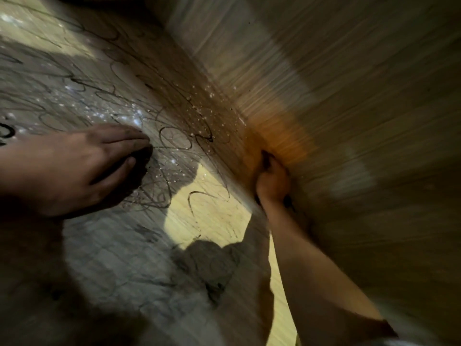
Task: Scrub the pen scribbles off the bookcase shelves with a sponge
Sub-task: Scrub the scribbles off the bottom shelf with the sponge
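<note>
The pale wooden shelf is covered in looping dark pen scribbles and speckled with shiny wet droplets. My left hand lies flat on it at the left, fingers straight and pressing down among the scribbles. My right hand is curled into a fist in the corner where the shelf meets the wall panel. It grips a small dark thing, seemingly the sponge, which only peeks out above and below the fingers. The view is blurred by motion.
The bookcase's wood-grain wall panel rises close on the right, with an orange glow just above my right hand. Dark shadows of my head and arms fall across the lower shelf. My right forearm runs along the panel's foot.
</note>
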Motion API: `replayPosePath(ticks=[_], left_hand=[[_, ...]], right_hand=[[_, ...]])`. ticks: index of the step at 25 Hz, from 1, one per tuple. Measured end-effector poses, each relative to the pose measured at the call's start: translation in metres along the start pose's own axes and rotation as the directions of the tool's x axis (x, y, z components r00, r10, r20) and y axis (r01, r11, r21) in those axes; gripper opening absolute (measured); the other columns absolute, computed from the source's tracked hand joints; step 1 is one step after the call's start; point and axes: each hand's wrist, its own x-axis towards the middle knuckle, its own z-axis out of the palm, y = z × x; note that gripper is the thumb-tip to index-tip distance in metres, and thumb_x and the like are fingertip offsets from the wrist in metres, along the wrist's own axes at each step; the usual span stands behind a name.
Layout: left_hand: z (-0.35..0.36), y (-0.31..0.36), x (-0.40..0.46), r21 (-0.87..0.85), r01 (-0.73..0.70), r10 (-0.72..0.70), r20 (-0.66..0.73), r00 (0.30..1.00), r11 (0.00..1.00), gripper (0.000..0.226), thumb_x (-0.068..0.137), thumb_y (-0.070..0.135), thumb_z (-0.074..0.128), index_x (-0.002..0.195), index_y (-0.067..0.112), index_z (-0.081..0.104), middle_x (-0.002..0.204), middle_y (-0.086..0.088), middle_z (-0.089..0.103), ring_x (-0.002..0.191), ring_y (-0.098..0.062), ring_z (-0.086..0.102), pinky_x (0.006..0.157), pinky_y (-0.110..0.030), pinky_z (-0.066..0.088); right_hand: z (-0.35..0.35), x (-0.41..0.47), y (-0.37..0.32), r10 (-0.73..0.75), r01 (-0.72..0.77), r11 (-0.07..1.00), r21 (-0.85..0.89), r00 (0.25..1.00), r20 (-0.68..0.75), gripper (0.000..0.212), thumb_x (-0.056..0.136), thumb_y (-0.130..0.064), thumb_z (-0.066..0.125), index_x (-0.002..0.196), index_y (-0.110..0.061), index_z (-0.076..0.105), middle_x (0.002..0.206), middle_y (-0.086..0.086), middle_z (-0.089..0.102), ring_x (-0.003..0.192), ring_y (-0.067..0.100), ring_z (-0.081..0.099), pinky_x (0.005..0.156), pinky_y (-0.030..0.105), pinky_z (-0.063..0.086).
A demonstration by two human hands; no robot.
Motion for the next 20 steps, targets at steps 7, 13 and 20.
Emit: replayPosePath(ticks=[7,13,20], left_hand=[[-0.016,0.016,0.002,0.010,-0.033,0.033,-0.012,0.999,0.999,0.060,0.101,0.045,0.017,0.135,0.008,0.051,0.136,-0.009,0.055,0.128,-0.026,0.051,0.100,-0.050,0.047],[-0.023,0.019,0.007,0.004,-0.021,0.021,0.021,1.000,1.000,0.068,0.100,0.048,0.012,0.135,0.004,0.051,0.135,-0.012,0.055,0.129,-0.026,0.049,0.104,-0.043,0.045],[-0.024,0.022,0.010,0.017,-0.037,0.037,0.035,0.999,0.999,0.066,0.101,0.045,0.015,0.130,0.002,0.054,0.130,-0.015,0.057,0.123,-0.030,0.053,0.104,-0.034,0.034]], right_hand=[[-0.021,-0.010,0.030,0.079,-0.079,0.996,-0.027,0.997,0.005,0.038,0.098,-0.007,0.042,0.132,-0.015,0.057,0.140,0.019,0.039,0.123,0.034,0.042,0.099,0.025,0.025],[0.022,0.014,-0.022,-0.065,0.064,0.996,-0.067,0.998,-0.014,0.037,0.096,-0.013,0.043,0.128,-0.014,0.060,0.136,0.014,0.049,0.125,0.033,0.042,0.108,0.037,0.029],[-0.013,-0.009,0.044,0.114,-0.111,0.992,-0.058,0.992,0.055,0.042,0.100,-0.013,0.037,0.139,-0.024,0.049,0.144,0.011,0.046,0.128,0.032,0.044,0.104,0.038,0.036]])
